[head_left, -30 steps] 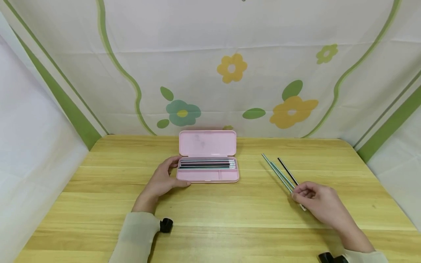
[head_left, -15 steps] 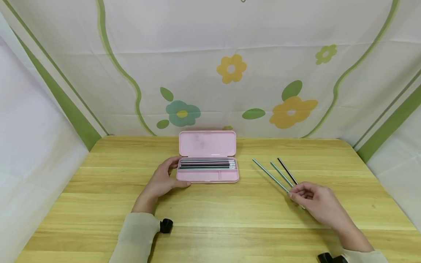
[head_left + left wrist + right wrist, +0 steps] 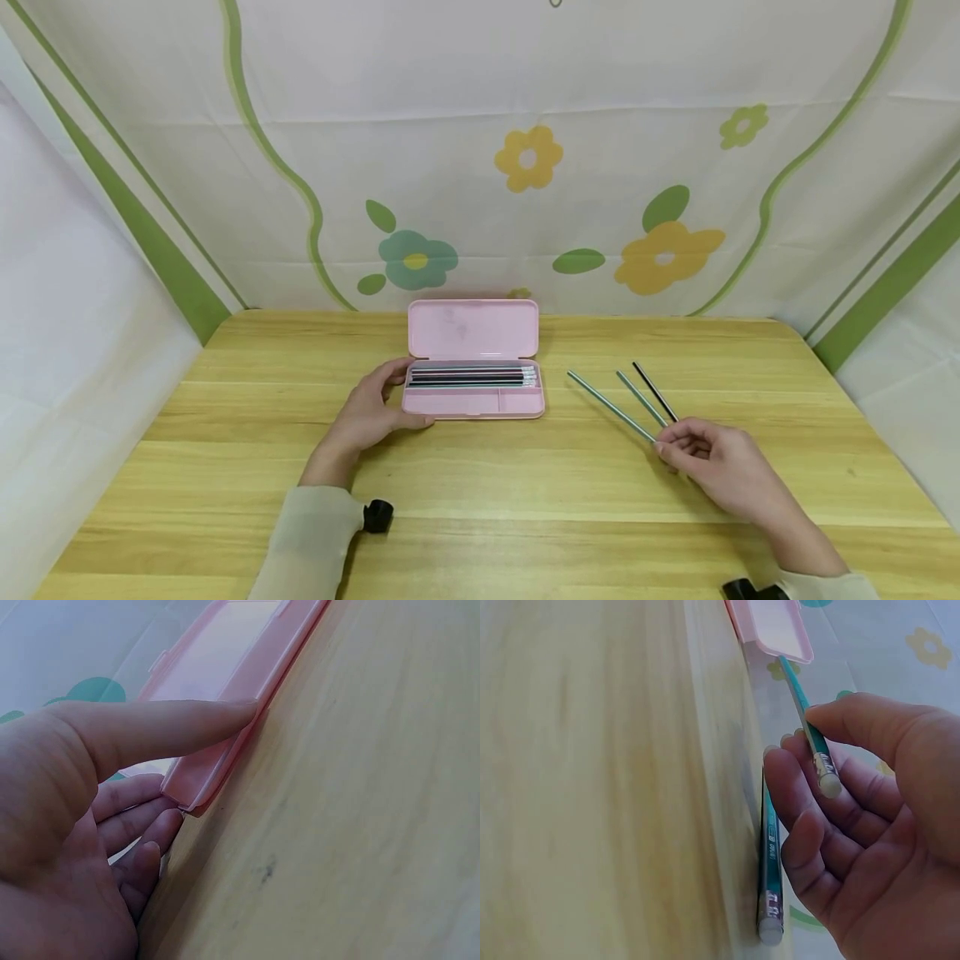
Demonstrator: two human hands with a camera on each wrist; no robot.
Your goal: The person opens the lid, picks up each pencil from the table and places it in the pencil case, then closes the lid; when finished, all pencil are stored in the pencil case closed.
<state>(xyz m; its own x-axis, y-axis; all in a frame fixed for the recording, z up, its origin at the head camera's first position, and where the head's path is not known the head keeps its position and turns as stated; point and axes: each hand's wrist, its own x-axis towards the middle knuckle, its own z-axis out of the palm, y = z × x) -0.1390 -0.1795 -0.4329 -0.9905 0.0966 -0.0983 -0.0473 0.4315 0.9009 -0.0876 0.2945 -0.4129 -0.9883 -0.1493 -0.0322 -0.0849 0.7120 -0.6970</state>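
A pink pencil case (image 3: 450, 402) lies with its lid (image 3: 474, 328) raised at the back. Several pencils (image 3: 472, 377) with eraser ends lie side by side in its long rear compartment. My left hand (image 3: 371, 410) holds the case's left end, thumb (image 3: 187, 727) along the front edge and fingers at the back corner. To the right, my right hand (image 3: 723, 462) pinches a green pencil (image 3: 819, 742) near its eraser between thumb and fingers, its far end pointing toward the case. Below that hand, another green pencil (image 3: 641, 396) and a black pencil (image 3: 654, 390) rest on the table.
The wooden table (image 3: 480, 517) ends at a white cloth backdrop (image 3: 450, 100) printed with flowers. Two small front compartments of the case, split by a divider (image 3: 498, 402), hold nothing visible. Dark camera mounts (image 3: 378, 516) sit at both wrists.
The green pencil in my right hand has swung left, away from the other two, its far end now lower and nearer the case. My left hand and the case have stayed put.
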